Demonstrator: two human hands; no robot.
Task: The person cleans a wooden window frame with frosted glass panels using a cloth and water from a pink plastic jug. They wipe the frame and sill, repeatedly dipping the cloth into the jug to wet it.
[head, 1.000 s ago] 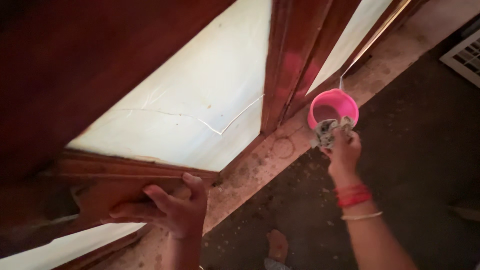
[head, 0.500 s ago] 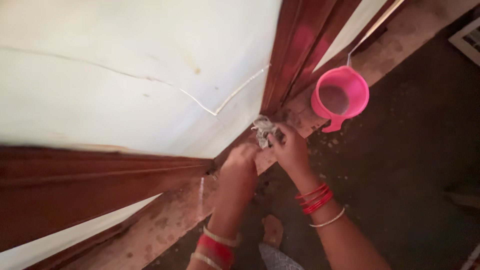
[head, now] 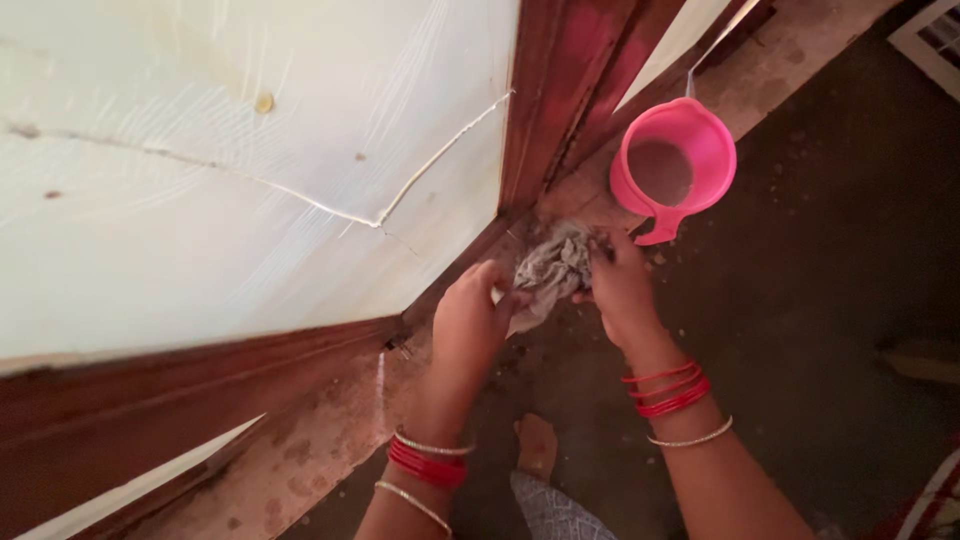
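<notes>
both hands, the left hand (head: 470, 318) and right hand (head: 620, 285), are gripping a grey rag (head: 548, 272) with fingers closed, seemingly wringing it low beside the pink mug (head: 672, 165) at the door frame (head: 560, 90).

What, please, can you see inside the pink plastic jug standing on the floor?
The pink plastic jug holds murky brownish liquid; its bottom is hidden beneath it.

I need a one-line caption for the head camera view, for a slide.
Both hands, left hand and right hand, hold a grey cloth beside a pink mug at a cracked door panel.
</notes>
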